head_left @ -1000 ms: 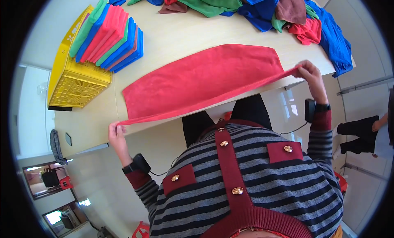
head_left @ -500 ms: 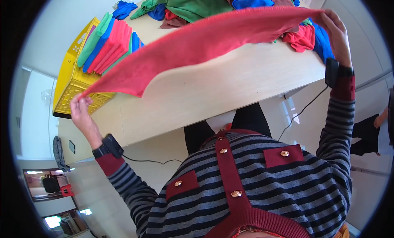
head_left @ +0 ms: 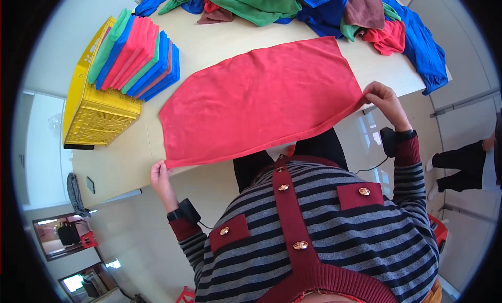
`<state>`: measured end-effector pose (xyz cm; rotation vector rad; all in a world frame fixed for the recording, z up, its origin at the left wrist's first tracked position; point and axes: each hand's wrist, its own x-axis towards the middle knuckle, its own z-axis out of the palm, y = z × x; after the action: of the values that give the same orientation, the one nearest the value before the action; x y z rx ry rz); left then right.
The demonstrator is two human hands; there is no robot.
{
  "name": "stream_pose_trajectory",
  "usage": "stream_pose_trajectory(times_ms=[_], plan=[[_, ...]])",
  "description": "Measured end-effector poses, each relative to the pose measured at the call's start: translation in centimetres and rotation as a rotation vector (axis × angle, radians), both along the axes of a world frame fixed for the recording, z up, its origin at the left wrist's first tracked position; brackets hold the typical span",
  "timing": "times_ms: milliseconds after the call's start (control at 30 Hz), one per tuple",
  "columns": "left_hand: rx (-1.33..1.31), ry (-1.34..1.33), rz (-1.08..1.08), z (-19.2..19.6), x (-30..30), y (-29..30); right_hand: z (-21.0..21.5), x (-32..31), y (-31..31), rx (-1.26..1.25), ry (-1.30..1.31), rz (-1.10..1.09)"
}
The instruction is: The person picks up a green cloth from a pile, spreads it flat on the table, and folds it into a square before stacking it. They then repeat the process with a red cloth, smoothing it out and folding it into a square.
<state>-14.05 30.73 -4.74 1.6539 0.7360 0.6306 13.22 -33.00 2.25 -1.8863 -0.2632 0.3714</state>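
A red cloth (head_left: 256, 99) lies spread out on the pale wooden table (head_left: 133, 159), its near edge hanging slightly over the table's front. My left hand (head_left: 162, 184) pinches its near left corner between thumb and fingers. At the near right corner, my right hand (head_left: 386, 103) grips the fabric the same way. Between the two hands the near edge is drawn out and sags a little. The cloth's far part rests nearly flat, with soft wrinkles.
A yellow plastic crate (head_left: 107, 117) at the left holds folded cloths (head_left: 138, 55) in several colours. Along the far side lies a loose heap of green, blue, brown and red cloths (head_left: 256, 5). A phone (head_left: 90, 185) rests by the table's left end. Another person's legs (head_left: 460, 164) show at the right.
The red cloth was stretched in the air above the table; now it lies spread on the tabletop. Both hands have come down toward me and closer together, still gripping its corners.
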Motion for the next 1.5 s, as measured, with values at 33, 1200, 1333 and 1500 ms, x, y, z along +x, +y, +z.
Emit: stream_pose_trajectory(times_ms=[33, 1200, 1333, 1500], plan=[[0.001, -0.001, -0.002, 0.1, 0.6, 0.3, 0.7, 0.4, 0.9, -0.079, -0.096, 0.035], [0.461, -0.472, -0.552, 10.5, 19.0, -24.3, 5.2, -0.6, 23.3, 0.357, -0.394, 0.374], [0.526, -0.464, -0.522, 10.2, 19.0, -24.2, 5.0, -0.2, 23.6, 0.261, -0.416, 0.398], [0.986, -0.441, -0.534, 10.4, 17.3, -24.3, 4.9, 1.1, 23.7, 0.143, -0.580, 0.375]])
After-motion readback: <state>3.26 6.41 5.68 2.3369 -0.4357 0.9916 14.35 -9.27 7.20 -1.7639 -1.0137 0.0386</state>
